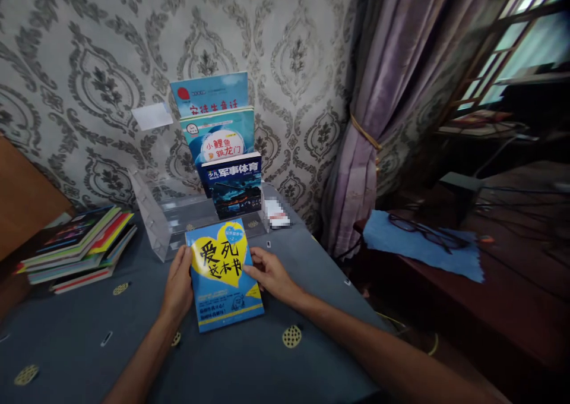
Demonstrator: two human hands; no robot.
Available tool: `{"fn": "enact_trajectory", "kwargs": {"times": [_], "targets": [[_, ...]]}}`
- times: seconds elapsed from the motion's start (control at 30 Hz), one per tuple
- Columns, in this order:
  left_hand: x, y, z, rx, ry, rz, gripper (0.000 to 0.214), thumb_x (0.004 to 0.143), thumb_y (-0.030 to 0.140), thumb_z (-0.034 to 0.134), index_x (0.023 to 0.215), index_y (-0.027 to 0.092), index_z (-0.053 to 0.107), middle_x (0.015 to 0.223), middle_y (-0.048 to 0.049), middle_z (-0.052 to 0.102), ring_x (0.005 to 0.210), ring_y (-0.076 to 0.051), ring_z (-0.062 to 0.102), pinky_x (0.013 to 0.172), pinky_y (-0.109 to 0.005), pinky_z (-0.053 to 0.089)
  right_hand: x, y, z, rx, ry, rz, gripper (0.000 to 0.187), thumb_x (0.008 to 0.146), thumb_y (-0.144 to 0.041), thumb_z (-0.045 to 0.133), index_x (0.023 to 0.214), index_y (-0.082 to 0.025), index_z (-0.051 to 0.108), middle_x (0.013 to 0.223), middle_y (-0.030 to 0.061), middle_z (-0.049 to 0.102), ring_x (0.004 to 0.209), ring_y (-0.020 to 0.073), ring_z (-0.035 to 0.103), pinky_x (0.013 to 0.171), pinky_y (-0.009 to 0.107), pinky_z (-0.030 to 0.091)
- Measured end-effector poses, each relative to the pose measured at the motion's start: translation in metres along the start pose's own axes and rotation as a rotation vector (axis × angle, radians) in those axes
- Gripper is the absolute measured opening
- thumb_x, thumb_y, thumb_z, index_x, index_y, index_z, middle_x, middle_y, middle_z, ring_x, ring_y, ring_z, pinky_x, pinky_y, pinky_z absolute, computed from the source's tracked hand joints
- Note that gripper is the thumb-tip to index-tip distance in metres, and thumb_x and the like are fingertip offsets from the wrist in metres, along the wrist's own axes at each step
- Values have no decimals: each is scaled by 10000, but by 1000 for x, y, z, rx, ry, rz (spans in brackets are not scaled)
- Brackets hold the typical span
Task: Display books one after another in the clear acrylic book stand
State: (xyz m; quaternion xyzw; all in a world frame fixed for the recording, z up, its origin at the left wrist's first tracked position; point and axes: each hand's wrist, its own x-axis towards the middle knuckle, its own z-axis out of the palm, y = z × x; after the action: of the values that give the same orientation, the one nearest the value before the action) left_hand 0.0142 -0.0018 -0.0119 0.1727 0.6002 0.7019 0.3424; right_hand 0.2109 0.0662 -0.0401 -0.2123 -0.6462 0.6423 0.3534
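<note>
Between my two hands is a blue book [222, 303] with a yellow heart on its cover, tilted a little towards me. My left hand [179, 282] grips its left edge, with the fingertips hidden behind it. On the right edge, my right hand [269, 273] holds it with the thumb on the cover. Just behind stands a clear acrylic stepped rack [154, 220]. In its right part, a dark military-picture book [236, 187], a teal book [214, 136] and a light blue book [211, 92] stand upright one behind another.
A stack of books [84, 243] lies on the left of the grey-blue tablecloth [320, 333]. A small white blurred item [276, 212] lies beside the rack. At right, glasses [427, 232] rest on a blue cloth [378, 243] on a dark red surface. A purple curtain [378, 95] hangs behind.
</note>
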Motion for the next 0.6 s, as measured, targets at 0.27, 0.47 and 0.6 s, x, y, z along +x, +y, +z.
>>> {"fn": "enact_trajectory", "kwargs": {"times": [0.27, 0.47, 0.6], "targets": [[-10, 2, -4, 247, -33, 417, 443, 975, 532, 444, 1264, 236, 600, 1258, -57, 676, 1297, -227, 556, 1087, -337, 465, -8, -22, -10, -408, 72, -339, 296, 947, -384, 570, 1164, -192, 628, 927, 43, 689, 778, 168, 611, 695, 282, 488], [-21, -8, -7, 301, -118, 471, 504, 929, 593, 482, 1261, 225, 572, 1179, -69, 683, 1156, -242, 615, 1000, -313, 495, -12, -15, -13, -509, 87, -364, 225, 957, -321, 541, 1139, -208, 608, 917, 32, 660, 776, 167, 589, 724, 283, 478], [-28, -22, -7, 334, -189, 506, 529, 860, 573, 609, 1246, 215, 558, 1203, -79, 673, 1204, -256, 593, 1016, -312, 487, -13, -9, -11, -499, 127, -340, 200, 955, -290, 528, 1127, -206, 585, 947, 37, 662, 790, 167, 593, 745, 283, 483]]}}
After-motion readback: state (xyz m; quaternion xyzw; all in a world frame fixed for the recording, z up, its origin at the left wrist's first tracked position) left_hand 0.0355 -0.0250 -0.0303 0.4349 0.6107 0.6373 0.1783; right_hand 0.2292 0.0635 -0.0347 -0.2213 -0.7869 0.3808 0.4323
